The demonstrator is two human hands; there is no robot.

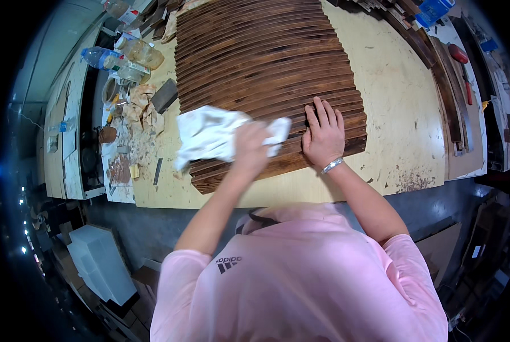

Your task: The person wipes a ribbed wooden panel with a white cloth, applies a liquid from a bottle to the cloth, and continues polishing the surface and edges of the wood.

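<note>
A dark brown slatted wood panel (260, 62) lies on the pale workbench, its slats running crosswise. My left hand (251, 145), smeared by motion, grips a white cloth (206, 134) against the panel's near left part. The cloth spreads to the left past the panel's edge, and a corner of it sticks out to the right of the hand. My right hand (325, 134), with a silver bracelet at the wrist, rests flat on the panel's near right part, fingers spread and pointing away from me.
Several plastic bottles (141, 51) lie at the bench's far left. Nearer are a dark sanding block (164, 96), a stained crumpled rag (141, 105) and a thin dark strip (158, 171). Along the right lie long dark wood strips (446, 102) and a red-handled tool (468, 91).
</note>
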